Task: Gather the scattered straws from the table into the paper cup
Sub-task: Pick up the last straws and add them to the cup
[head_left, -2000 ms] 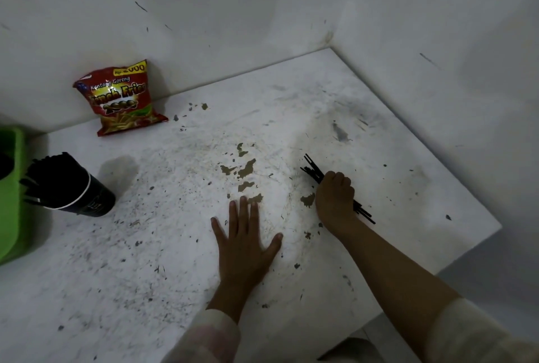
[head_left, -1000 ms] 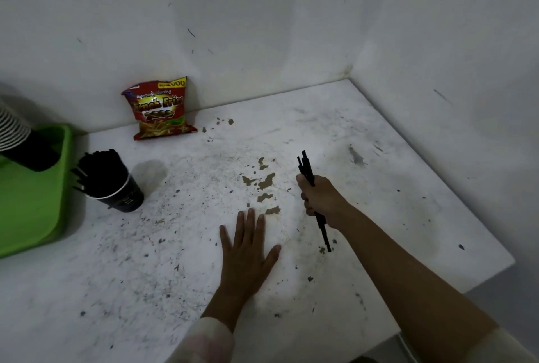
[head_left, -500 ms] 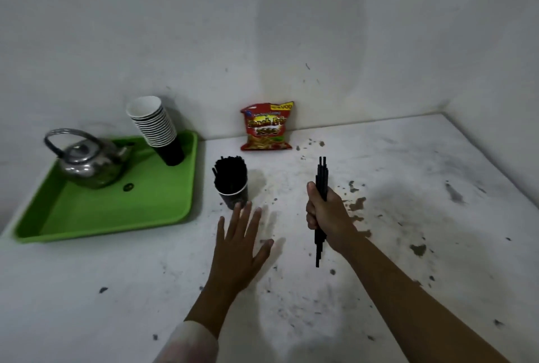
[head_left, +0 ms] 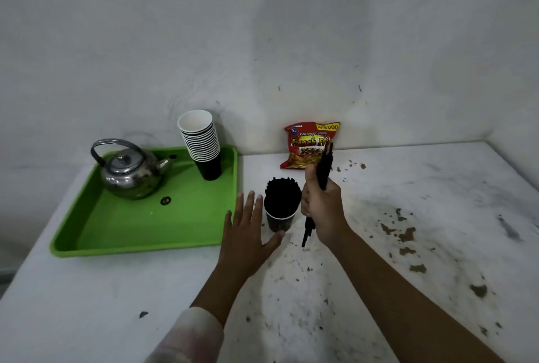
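White walls meet in a corner behind a scuffed white table (head_left: 423, 211) flecked with dark chips. At about nine o'clock a green tray (head_left: 131, 225) carries a steel kettle (head_left: 131, 171) and, toward its eleven-o'clock corner, a stack of paper cups (head_left: 202, 144).

Just right of the tray, the left hand (head_left: 248, 231) is spread flat, its fingers (head_left: 250, 208) released and grasping nothing; the thumb tip lies at the foot of the paper cup (head_left: 279, 221). That cup stands upright at the middle of the table, packed full of black straws (head_left: 282, 196).

At one o'clock from the cup, a red snack bag (head_left: 306, 144) leans against the wall.

Just beside the cup's three-o'clock side, the right hand (head_left: 322, 208) is clenched around a bundle of straws (head_left: 325, 167), held nearly upright, tops tilted slightly right. The bundle's lower ends poke out beneath the fist, near the table.
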